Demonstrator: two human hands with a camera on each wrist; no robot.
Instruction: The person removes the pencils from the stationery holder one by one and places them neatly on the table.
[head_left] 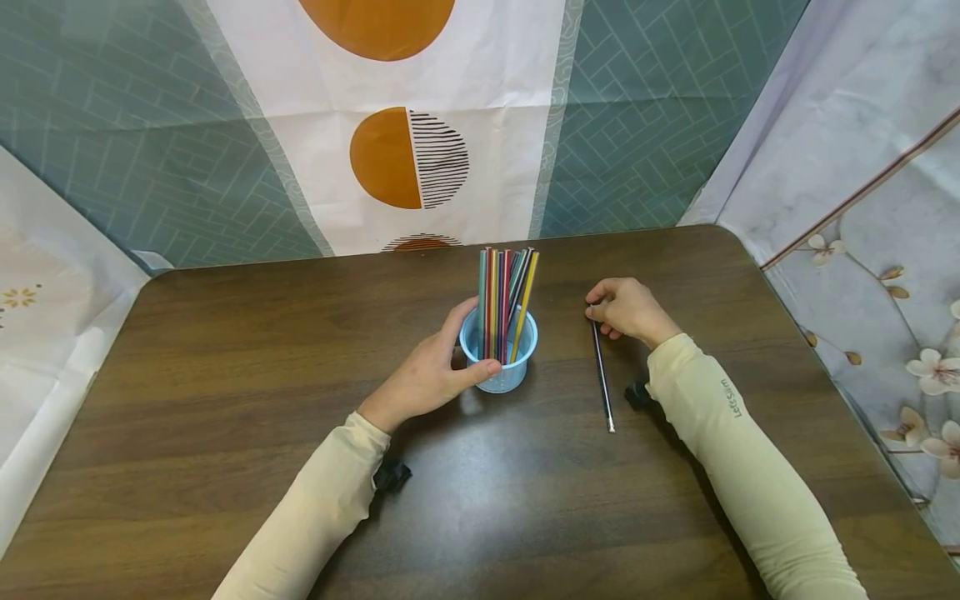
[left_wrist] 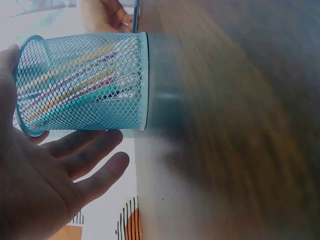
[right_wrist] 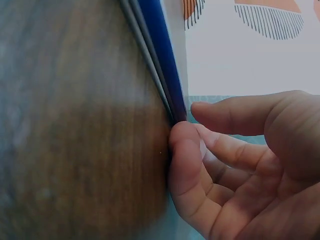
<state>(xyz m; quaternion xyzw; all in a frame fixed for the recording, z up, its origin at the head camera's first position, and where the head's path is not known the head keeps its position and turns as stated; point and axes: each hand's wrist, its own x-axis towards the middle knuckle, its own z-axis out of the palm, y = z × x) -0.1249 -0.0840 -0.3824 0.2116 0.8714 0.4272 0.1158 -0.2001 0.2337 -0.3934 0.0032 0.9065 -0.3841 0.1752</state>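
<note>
A light-blue wire-mesh pencil cup [head_left: 503, 382] stands upright on the table, with several colored pencils [head_left: 495, 300] leaning inside it. My left hand [head_left: 420, 371] holds the cup from the left, thumb across its near side; in the left wrist view, other fingers [left_wrist: 95, 150] lie along the mesh. To the right of the cup, a dark blue pencil [head_left: 602, 375] lies lengthwise on the wooden table. At its far end are the curled fingertips of my right hand [head_left: 626, 310]. Close up, the right wrist view has the blue pencil [right_wrist: 162, 50] running to the thumb and forefinger.
The brown wooden table [head_left: 225, 400] ends at a back edge, where a patterned cloth [head_left: 510, 167] hangs. Floral fabric [head_left: 885, 292] borders the right side, and white fabric [head_left: 45, 333] the left. Both forearms wear pale yellow sleeves [head_left: 735, 450].
</note>
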